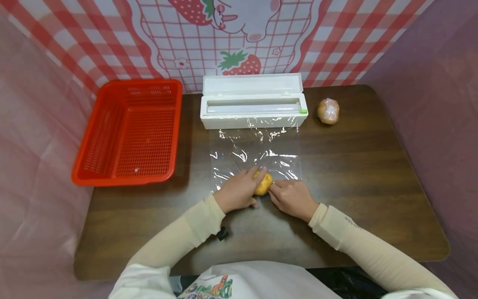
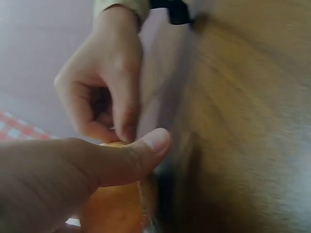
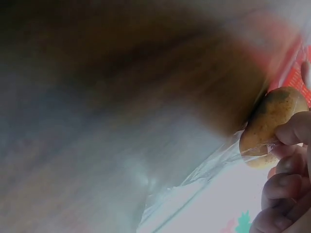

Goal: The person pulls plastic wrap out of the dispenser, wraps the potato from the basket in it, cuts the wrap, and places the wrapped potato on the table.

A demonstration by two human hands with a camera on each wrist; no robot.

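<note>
A yellow-brown potato (image 1: 264, 184) lies on a sheet of clear plastic wrap (image 1: 257, 153) drawn from a white dispenser box (image 1: 254, 121). My left hand (image 1: 239, 190) holds the potato from the left, fingers across its far side and thumb on the near side; in the left wrist view that thumb crosses the potato (image 2: 112, 208). On the potato's right, my right hand (image 1: 293, 198) pinches the film, its fingers curled. The right wrist view has the film (image 3: 194, 177) stretching to the fingertips beside the potato (image 3: 272, 119).
At the back left of the wooden table (image 1: 373, 187) stands a red plastic basket (image 1: 174, 137). A round item wrapped in film (image 1: 328, 111) sits right of the dispenser, whose lid (image 1: 253, 84) is raised. Behind is a red-checked cloth (image 1: 336, 37).
</note>
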